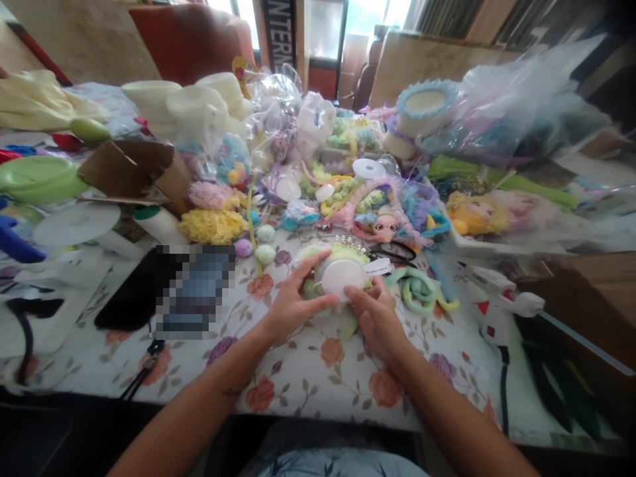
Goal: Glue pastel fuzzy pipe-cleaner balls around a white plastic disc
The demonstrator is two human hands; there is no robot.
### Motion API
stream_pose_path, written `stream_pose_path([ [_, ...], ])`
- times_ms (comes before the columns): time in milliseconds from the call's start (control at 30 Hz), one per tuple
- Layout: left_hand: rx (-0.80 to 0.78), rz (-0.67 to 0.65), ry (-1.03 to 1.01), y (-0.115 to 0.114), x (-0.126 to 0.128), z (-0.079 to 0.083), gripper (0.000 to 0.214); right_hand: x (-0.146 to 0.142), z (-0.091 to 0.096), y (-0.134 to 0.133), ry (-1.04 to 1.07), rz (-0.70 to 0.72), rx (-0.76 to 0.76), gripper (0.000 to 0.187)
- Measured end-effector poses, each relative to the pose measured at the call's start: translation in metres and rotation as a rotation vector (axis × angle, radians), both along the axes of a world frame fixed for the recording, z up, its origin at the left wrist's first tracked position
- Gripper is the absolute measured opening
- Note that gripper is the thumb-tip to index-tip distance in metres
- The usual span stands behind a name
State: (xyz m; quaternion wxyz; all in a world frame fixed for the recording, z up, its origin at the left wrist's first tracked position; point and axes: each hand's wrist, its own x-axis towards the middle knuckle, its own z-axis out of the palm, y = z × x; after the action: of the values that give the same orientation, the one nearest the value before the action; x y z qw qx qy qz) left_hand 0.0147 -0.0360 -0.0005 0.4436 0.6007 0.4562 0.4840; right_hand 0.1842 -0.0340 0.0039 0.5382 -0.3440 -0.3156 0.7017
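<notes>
Between my two hands, just above the flowered tablecloth (311, 381), is a round white disc (340, 277) edged with pale green fluffy trim (352, 253). My left hand (293, 298) grips it from the left, thumb along the lower edge and fingers around the far side. At the lower right edge, my right hand (377, 315) pinches it, thumb on the white face. A small white tag with dark print (379, 267) sticks out on the right. Beside it lies a coiled pale green and yellow strip (420, 291). Black scissor-like handles (400, 251) rest just behind.
A white glue gun (499, 298) with a glue stick lies at right. On the left are a black phone (134, 295), a blurred-out screen, a thread cone (159, 226) and a cardboard box (136, 169). Pompoms (265, 254), ruffles, doll heads (479, 211) and plastic bags crowd the back.
</notes>
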Motion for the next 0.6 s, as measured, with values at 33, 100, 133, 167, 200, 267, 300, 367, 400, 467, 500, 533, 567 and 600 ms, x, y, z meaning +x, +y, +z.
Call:
stream_pose_path([
  [33, -0.007, 0.012, -0.013, -0.002, 0.002, -0.001, 0.073, -0.001, 0.0, -0.001, -0.004, 0.007, 0.006, 0.032],
  [100, -0.023, 0.034, -0.05, -0.005, 0.005, -0.004, 0.079, -0.001, 0.0, -0.002, -0.003, 0.015, 0.008, 0.04],
  [133, -0.022, 0.046, -0.055, -0.006, 0.006, -0.006, 0.08, -0.001, 0.0, -0.002, -0.003, 0.018, 0.005, 0.042],
  [167, -0.004, 0.059, -0.04, -0.006, 0.007, -0.008, 0.08, -0.001, 0.0, -0.002, -0.004, 0.021, -0.002, 0.043],
  [200, 0.028, 0.072, -0.008, -0.007, 0.007, -0.009, 0.076, 0.0, -0.001, -0.002, -0.008, 0.024, -0.013, 0.044],
  [267, 0.108, 0.081, 0.075, -0.008, 0.006, -0.009, 0.064, 0.0, -0.002, -0.001, -0.02, 0.024, -0.037, 0.046],
  [300, 0.146, 0.073, 0.111, -0.008, 0.005, -0.008, 0.058, 0.001, -0.002, -0.001, -0.028, 0.025, -0.045, 0.048],
  [367, 0.197, 0.044, 0.156, -0.008, 0.003, -0.006, 0.049, 0.002, -0.001, -0.001, -0.045, 0.051, -0.037, 0.048],
  [400, 0.214, 0.035, 0.17, -0.008, 0.002, -0.004, 0.047, 0.002, -0.001, -0.002, -0.054, 0.073, -0.022, 0.046],
  [467, 0.233, 0.038, 0.201, -0.009, 0.001, 0.0, 0.048, 0.003, -0.001, -0.002, -0.07, 0.117, 0.017, 0.043],
  [500, 0.233, 0.044, 0.217, -0.01, 0.001, 0.001, 0.049, 0.004, -0.001, -0.002, -0.079, 0.131, 0.034, 0.043],
  [533, 0.231, 0.05, 0.23, -0.01, 0.001, 0.002, 0.05, 0.004, -0.002, -0.001, -0.089, 0.138, 0.049, 0.044],
  [567, 0.231, 0.055, 0.241, -0.011, 0.001, 0.003, 0.05, 0.004, -0.002, -0.001, -0.096, 0.142, 0.064, 0.047],
  [600, 0.235, 0.06, 0.251, -0.011, 0.001, 0.003, 0.05, 0.005, -0.003, -0.001, -0.099, 0.137, 0.08, 0.05],
])
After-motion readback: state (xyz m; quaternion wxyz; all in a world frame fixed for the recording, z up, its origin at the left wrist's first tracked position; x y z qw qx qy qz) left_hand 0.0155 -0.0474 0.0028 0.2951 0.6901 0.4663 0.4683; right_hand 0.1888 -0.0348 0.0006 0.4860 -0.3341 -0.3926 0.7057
